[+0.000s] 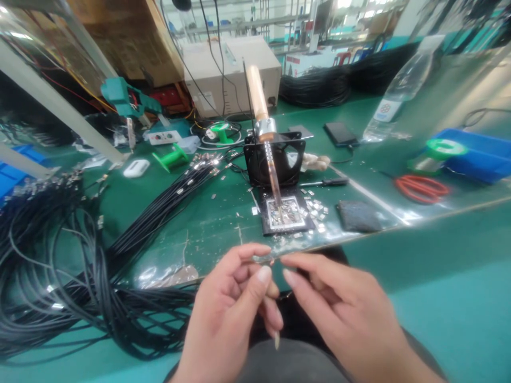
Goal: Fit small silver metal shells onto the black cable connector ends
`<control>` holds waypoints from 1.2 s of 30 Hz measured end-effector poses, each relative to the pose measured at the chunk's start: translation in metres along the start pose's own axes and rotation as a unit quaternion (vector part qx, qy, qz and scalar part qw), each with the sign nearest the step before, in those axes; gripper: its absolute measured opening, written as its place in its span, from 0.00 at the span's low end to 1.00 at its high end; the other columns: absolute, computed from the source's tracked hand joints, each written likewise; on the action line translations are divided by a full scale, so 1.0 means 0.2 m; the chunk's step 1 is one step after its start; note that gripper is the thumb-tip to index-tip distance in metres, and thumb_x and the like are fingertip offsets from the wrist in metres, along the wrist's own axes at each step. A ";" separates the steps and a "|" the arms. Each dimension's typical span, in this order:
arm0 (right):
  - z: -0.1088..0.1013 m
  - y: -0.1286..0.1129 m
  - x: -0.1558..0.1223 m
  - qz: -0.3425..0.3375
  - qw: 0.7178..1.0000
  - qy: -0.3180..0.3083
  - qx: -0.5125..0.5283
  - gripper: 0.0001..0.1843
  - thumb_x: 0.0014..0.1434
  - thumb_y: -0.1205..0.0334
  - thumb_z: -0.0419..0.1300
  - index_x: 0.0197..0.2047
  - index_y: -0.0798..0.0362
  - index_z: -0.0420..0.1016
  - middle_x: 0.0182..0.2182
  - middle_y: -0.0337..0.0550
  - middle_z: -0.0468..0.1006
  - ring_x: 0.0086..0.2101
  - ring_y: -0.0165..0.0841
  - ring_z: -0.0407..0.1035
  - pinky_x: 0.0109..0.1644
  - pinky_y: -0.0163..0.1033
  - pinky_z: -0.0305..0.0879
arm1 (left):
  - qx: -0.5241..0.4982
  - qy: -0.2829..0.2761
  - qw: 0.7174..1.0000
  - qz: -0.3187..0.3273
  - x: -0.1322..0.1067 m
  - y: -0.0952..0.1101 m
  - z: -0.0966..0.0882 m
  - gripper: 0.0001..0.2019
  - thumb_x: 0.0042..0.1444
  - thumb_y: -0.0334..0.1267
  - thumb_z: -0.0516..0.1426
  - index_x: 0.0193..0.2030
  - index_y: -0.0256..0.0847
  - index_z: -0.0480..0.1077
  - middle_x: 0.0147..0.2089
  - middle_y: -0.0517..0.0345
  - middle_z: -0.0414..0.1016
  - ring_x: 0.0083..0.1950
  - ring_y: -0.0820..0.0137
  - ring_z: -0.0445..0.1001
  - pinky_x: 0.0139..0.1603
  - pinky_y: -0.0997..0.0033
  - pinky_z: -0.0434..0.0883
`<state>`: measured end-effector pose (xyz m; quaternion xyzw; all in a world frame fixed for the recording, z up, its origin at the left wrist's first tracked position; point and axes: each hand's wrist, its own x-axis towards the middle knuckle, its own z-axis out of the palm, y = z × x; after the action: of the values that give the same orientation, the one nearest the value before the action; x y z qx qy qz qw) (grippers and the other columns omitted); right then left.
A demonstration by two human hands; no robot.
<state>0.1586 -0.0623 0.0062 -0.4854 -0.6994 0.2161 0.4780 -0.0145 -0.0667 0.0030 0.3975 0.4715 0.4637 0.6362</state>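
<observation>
My left hand [239, 298] is in front of the table edge, fingers curled, with a tiny coppery piece [272, 262] near its fingertips that is too small to name. Close beside it, my right hand [335, 298] has thumb and forefinger nearly together. Something dark shows between those fingers, but I cannot make it out. Beyond the hands, a wooden-handled soldering iron [270, 165] leans on a black fan frame [252, 165], its tip over a shallow square tray [297, 227] of small metal pieces. Loose small metal connectors [317, 208] lie right of the tray.
Bundled black cables [147, 218] cover the left side and hang over the edge. To the right are a dark block [358, 216], red-handled scissors [422, 189], a solder spool [445, 148], a blue bin [485, 154] and a plastic bottle [399, 90]. A screwdriver [333, 182] lies behind the connectors.
</observation>
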 end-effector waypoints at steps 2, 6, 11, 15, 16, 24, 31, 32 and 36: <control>0.01 0.00 0.00 0.001 1.000 -0.006 -0.003 0.10 0.64 0.70 0.62 0.42 0.56 0.87 0.22 0.31 0.82 0.17 0.21 0.69 0.21 0.24 0.64 | -0.004 -0.005 1.000 0.003 0.00 0.00 0.00 0.11 0.70 0.40 0.62 0.56 0.43 0.72 0.29 0.67 0.75 0.23 0.74 0.78 0.21 0.78 0.80; 0.02 0.00 -0.01 0.004 1.000 -0.007 -0.008 0.10 0.65 0.70 0.62 0.43 0.55 0.86 0.21 0.30 0.81 0.17 0.22 0.68 0.21 0.26 0.63 | -0.013 -0.009 1.000 -0.001 -0.01 -0.01 -0.01 0.11 0.70 0.41 0.62 0.56 0.44 0.73 0.29 0.66 0.76 0.23 0.74 0.78 0.21 0.78 0.80; 0.03 0.01 -0.01 0.015 1.000 -0.013 -0.009 0.10 0.66 0.68 0.62 0.43 0.56 0.86 0.18 0.30 0.76 0.16 0.23 0.65 0.19 0.27 0.60 | -0.022 -0.012 1.000 -0.001 0.00 -0.01 -0.01 0.09 0.70 0.40 0.62 0.54 0.42 0.74 0.29 0.66 0.76 0.23 0.75 0.78 0.22 0.78 0.80; 0.03 0.02 -0.01 0.022 1.000 -0.015 -0.006 0.10 0.66 0.67 0.62 0.43 0.56 0.87 0.17 0.29 0.73 0.16 0.23 0.62 0.18 0.29 0.57 | -0.031 -0.011 0.999 -0.006 0.00 -0.01 -0.01 0.09 0.70 0.40 0.62 0.53 0.42 0.73 0.30 0.65 0.77 0.23 0.75 0.78 0.21 0.78 0.80; 0.03 0.02 -0.01 0.025 1.000 -0.016 -0.005 0.10 0.66 0.66 0.62 0.43 0.56 0.87 0.17 0.29 0.72 0.16 0.24 0.61 0.18 0.29 0.57 | -0.032 -0.010 0.999 -0.007 0.00 -0.01 -0.01 0.09 0.70 0.40 0.62 0.53 0.42 0.73 0.30 0.65 0.77 0.23 0.74 0.78 0.21 0.78 0.80; 0.03 0.02 -0.02 0.055 0.998 -0.036 0.001 0.11 0.67 0.64 0.61 0.44 0.55 0.87 0.17 0.29 0.69 0.17 0.25 0.60 0.20 0.30 0.57 | -0.046 -0.010 0.999 -0.007 0.00 -0.02 0.00 0.09 0.71 0.40 0.61 0.53 0.43 0.69 0.29 0.67 0.76 0.23 0.73 0.78 0.21 0.76 0.81; 0.03 0.02 -0.01 0.111 0.990 -0.060 0.060 0.12 0.67 0.62 0.61 0.45 0.56 0.87 0.17 0.27 0.60 0.17 0.24 0.56 0.20 0.31 0.53 | -0.037 -0.025 0.999 -0.005 -0.01 -0.01 -0.01 0.06 0.73 0.38 0.59 0.51 0.43 0.67 0.31 0.66 0.78 0.23 0.74 0.79 0.22 0.77 0.80; 0.03 0.02 -0.01 0.114 0.989 -0.065 0.071 0.13 0.67 0.62 0.61 0.46 0.56 0.87 0.17 0.27 0.59 0.17 0.24 0.55 0.20 0.31 0.53 | -0.038 -0.030 0.999 -0.003 -0.01 -0.02 -0.01 0.05 0.73 0.38 0.59 0.50 0.43 0.67 0.31 0.66 0.78 0.23 0.74 0.79 0.22 0.77 0.80; 0.04 0.01 -0.01 0.102 0.987 -0.071 0.102 0.15 0.67 0.63 0.61 0.49 0.59 0.86 0.18 0.26 0.58 0.17 0.24 0.53 0.19 0.30 0.52 | -0.043 -0.040 0.998 0.004 -0.01 -0.03 -0.03 0.04 0.73 0.37 0.58 0.49 0.43 0.66 0.32 0.66 0.78 0.23 0.74 0.79 0.23 0.77 0.79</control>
<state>0.1529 -0.0625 -0.0007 -0.4861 -0.6529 0.3676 0.4497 -0.0192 -0.0704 -0.0027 0.3899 0.4238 0.4696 0.6692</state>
